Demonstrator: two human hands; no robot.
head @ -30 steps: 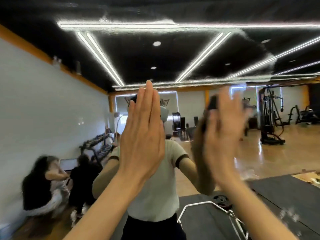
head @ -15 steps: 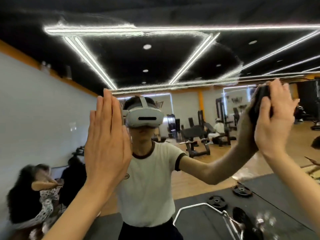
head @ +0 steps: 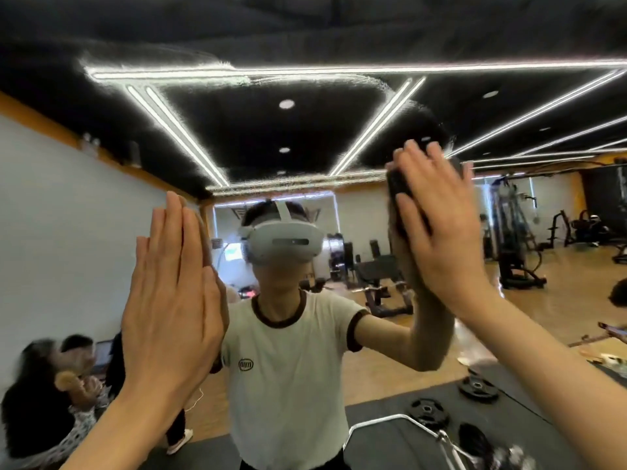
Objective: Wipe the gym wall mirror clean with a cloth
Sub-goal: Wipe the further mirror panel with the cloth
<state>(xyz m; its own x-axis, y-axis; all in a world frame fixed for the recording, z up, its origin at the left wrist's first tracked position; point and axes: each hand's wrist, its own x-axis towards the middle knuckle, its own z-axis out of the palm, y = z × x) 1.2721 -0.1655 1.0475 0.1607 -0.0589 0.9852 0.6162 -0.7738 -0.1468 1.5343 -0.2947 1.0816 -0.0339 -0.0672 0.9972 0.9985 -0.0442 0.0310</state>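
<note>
- While the left hand [head: 171,300] lies flat against the mirror [head: 84,232], fingers straight and close together, pointing up, it holds nothing.
- The right hand [head: 441,228] is higher and to the right, its fingers spread and nearly straight, pressing a dark cloth [head: 398,188] flat on the glass.
- The cloth shows only at the hand's left side and between the fingers, plus a dark edge past the fingertips; most of it is hidden under the palm.
- Both forearms come up from the lower edge of the head view, the right one from the lower right corner.
- The mirror fills almost the whole view; a hazy, streaked band [head: 203,67] runs across its upper part along the reflected ceiling lights [head: 373,67].
- Between the two hands the glass reflects the person in a pale T-shirt [head: 288,368] with dark trim, wearing a grey headset [head: 283,244].
- Reflected at lower right are a dark mat [head: 390,446], weight plates [head: 425,410] and a curved bar [head: 390,418].
- Further back on the right stand benches and weight machines [head: 512,239] on a wooden floor [head: 559,300].
- At lower left, blurred people [head: 44,385] show beside a white wall.
</note>
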